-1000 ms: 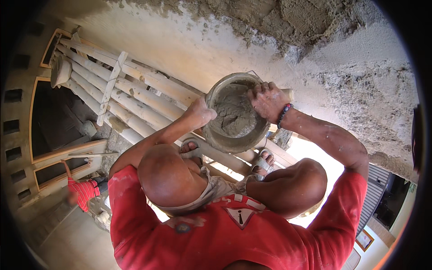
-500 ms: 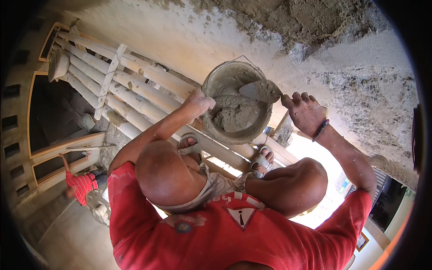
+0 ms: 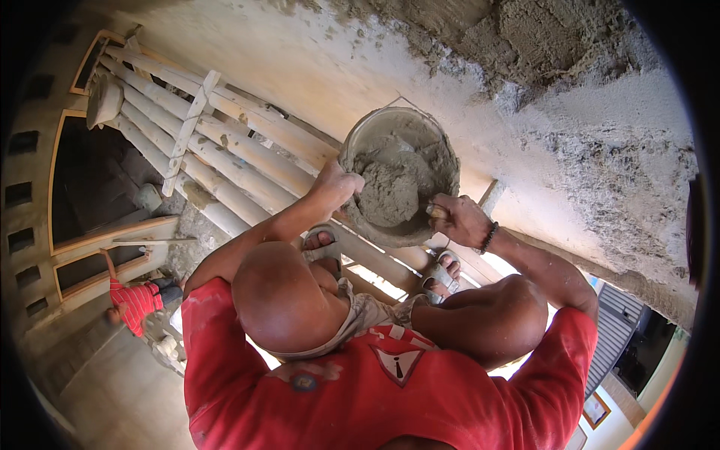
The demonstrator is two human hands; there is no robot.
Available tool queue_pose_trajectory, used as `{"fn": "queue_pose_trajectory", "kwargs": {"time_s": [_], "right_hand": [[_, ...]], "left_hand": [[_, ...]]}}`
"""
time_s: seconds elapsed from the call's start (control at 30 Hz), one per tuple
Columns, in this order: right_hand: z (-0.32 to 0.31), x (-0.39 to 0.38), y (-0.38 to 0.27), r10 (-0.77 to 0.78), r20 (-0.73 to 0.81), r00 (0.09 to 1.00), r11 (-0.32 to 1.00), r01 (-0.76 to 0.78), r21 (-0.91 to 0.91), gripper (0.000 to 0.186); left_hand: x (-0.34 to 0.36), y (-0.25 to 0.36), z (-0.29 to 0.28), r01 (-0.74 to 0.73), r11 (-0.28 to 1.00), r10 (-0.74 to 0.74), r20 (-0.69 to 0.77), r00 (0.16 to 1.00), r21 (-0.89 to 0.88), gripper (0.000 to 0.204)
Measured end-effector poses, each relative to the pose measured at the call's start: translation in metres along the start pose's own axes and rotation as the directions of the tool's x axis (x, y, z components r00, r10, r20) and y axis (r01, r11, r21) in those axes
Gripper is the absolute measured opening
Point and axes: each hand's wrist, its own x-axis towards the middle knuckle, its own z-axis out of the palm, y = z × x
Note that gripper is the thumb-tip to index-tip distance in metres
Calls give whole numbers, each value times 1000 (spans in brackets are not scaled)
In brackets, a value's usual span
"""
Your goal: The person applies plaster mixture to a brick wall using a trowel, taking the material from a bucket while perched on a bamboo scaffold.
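A round metal bucket (image 3: 442, 154) holds grey wet mortar (image 3: 386, 195) and is raised against the wall in front of me. My left hand (image 3: 336, 184) grips the bucket's left rim. At the lower right rim, my right hand (image 3: 456, 220), with a dark bead bracelet on the wrist, is closed around the handle of a trowel (image 3: 433, 212). The trowel's blade is buried in the mortar. A head and a red shirt (image 3: 390, 397) fill the bottom of the view.
Two sandalled feet (image 3: 324, 244) stand on a scaffold of pale wooden poles (image 3: 225, 161). The wall above carries rough fresh plaster (image 3: 592, 127). Far below at the left crouches another person in a red striped shirt (image 3: 136, 304), beside wood-framed openings (image 3: 97, 180).
My right hand left the bucket's rim, swung out to the right with fingers spread, then came back and closed on the trowel handle in the mortar. My left hand kept its hold on the rim.
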Motion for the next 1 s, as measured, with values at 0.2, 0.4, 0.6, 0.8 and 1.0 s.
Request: {"fn": "queue_pose_trajectory", "kwargs": {"time_s": [0.2,0.4,0.6,0.8,1.0], "right_hand": [[-12,2,7,0,-28,1000,987,-4,-162,27],[-13,-5,16,-15,-67,998,990,6,-141,29],[-69,-1,-11,-61,-98,993,990,48,-129,34],[-180,-13,-108,-198,-279,940,980,182,-83,43],[-298,-30,-264,-529,-328,783,848,472,-242,36]], "left_hand": [[17,-34,-15,-54,998,55,19,998,-27,29],[20,-45,-17,-7,998,7,-10,1000,-58,22],[22,-52,-31,-69,992,66,-27,997,-104,42],[47,-53,-34,9,999,-9,-1,1000,40,25],[63,-81,-44,-346,923,326,140,935,166,24]]}}
